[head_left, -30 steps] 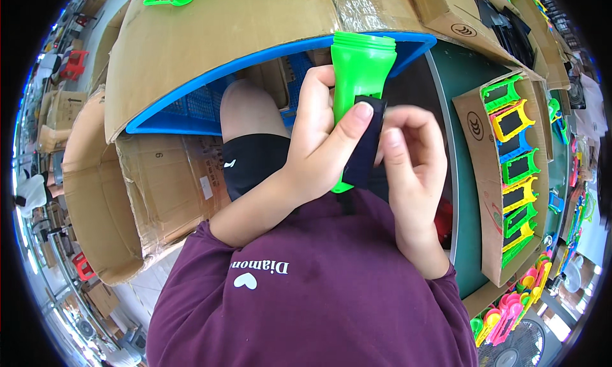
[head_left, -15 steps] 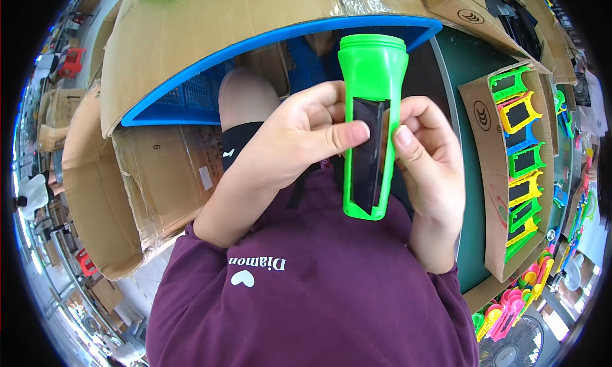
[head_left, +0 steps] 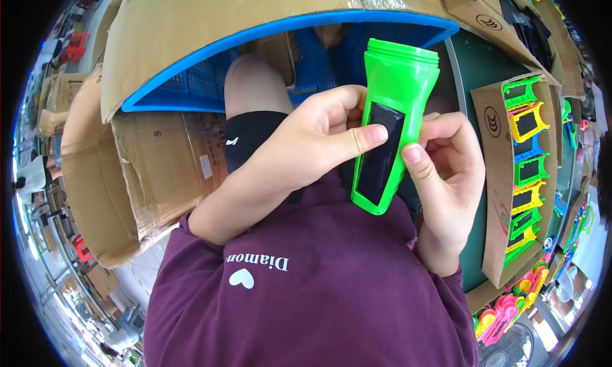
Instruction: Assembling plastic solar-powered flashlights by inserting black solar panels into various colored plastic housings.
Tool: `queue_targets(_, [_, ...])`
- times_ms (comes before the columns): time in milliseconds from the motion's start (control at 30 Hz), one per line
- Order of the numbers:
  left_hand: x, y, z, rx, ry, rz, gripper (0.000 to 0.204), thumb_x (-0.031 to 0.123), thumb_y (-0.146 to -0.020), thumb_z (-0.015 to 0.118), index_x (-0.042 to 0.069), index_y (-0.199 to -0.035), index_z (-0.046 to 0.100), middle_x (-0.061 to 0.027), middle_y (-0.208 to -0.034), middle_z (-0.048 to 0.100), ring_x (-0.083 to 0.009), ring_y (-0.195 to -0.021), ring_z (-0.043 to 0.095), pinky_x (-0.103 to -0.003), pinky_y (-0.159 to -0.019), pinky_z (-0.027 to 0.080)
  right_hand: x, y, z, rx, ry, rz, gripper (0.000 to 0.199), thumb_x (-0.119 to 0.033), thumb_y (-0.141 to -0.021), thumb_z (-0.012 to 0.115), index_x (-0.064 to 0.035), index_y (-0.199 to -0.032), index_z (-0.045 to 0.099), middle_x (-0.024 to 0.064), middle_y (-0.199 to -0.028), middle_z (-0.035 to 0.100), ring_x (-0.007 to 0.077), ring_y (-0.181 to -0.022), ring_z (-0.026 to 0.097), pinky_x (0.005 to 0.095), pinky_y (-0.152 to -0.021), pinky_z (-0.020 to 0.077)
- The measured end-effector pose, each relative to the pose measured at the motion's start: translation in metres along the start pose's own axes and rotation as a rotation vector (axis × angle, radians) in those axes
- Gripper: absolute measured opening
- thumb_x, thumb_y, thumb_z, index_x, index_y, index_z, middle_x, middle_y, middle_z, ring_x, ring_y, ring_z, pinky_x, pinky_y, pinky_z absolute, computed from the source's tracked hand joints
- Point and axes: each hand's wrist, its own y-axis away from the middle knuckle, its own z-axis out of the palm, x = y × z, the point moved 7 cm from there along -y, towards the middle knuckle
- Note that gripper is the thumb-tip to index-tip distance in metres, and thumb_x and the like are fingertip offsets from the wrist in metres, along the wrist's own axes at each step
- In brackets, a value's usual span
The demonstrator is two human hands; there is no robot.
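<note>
A bright green plastic flashlight housing (head_left: 403, 80) is held up in front of my chest, tilted, its wide threaded end away from me. A flat black rectangular panel (head_left: 377, 172) sits in the opening on its face, looking nearly flush with the green edges. From the left, my left hand (head_left: 322, 131) grips the housing, its thumb pressed on the panel and its other fingers partly hidden behind. On the opposite side my right hand (head_left: 454, 166) pinches the housing's edge between thumb and bent fingers. Both hands are closed on the housing.
To the right, a cardboard box (head_left: 496, 201) of green, yellow and blue plastic frames (head_left: 529, 124) stands on a green tabletop (head_left: 473, 271). Ahead is a blue plastic crate (head_left: 268, 32) beside cardboard (head_left: 217, 13). An open carton (head_left: 95, 188) stands left; a fan (head_left: 510, 348) is lower right.
The black panel was tilted with a gap along its right edge; now it lies down in the opening. The housing and both hands have shifted right, and the housing leans more.
</note>
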Motion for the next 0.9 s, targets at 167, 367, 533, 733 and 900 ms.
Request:
queue_targets(167, [-0.002,0.001,-0.001,0.035,-0.05,0.036,0.026,0.009,-0.083,0.054,-0.004,-0.105,0.047,-0.0048,-0.095,0.054,-0.01,-0.089,0.051,-0.024,-0.078,0.042,0.002,0.003,0.0,0.026,0.079,-0.002,0.015,-0.002,-0.079,0.058,-0.0018,-0.087,0.046,0.0009,-0.076,0.051,0.0045,-0.067,0.046,0.018,-0.062,0.0391])
queue_targets(367, [-0.007,0.0,-0.002,-0.08,-0.05,-0.057,0.035,0.014,-0.083,0.054,-0.003,-0.113,0.045,-0.0055,-0.105,0.054,-0.0121,-0.097,0.05,-0.026,-0.085,0.039,0.011,0.001,-0.003,-0.015,-0.069,0.097,0.014,-0.002,-0.079,0.058,-0.0017,-0.087,0.046,0.0012,-0.078,0.051,0.0041,-0.066,0.046,0.0176,-0.061,0.0385])
queue_targets(533, [-0.016,0.005,-0.008,-0.113,-0.036,-0.096,0.036,0.015,-0.083,0.056,-0.003,-0.113,0.046,-0.0055,-0.105,0.054,-0.012,-0.097,0.049,-0.026,-0.085,0.039,0.015,0.006,0.002,-0.022,-0.119,0.07,0.013,0.001,-0.078,0.058,-0.0019,-0.084,0.047,0.002,-0.08,0.052,0.0039,-0.066,0.046,0.0173,-0.061,0.0384])
queue_targets(733, [-0.017,0.005,-0.013,-0.006,-0.093,0.009,0.025,0.009,-0.082,0.056,-0.003,-0.103,0.048,-0.005,-0.093,0.055,-0.0093,-0.086,0.052,-0.024,-0.076,0.043,0.021,0.009,0.007,-0.011,-0.067,0.073,0.016,0.0,-0.079,0.058,-0.0019,-0.088,0.045,0.0025,-0.081,0.053,0.0044,-0.07,0.047,0.0176,-0.063,0.0389])
queue_targets(900, [-0.004,0.005,-0.004,0.067,-0.071,-0.002,0.031,0.012,-0.083,0.055,-0.002,-0.109,0.045,-0.0049,-0.098,0.054,-0.0109,-0.091,0.051,-0.025,-0.079,0.041,0.026,-0.001,0.004,0.047,-0.145,0.133,0.015,-0.003,-0.082,0.055,-0.0005,-0.094,0.046,0.0035,-0.085,0.055,0.006,-0.073,0.05,0.0181,-0.066,0.0409])
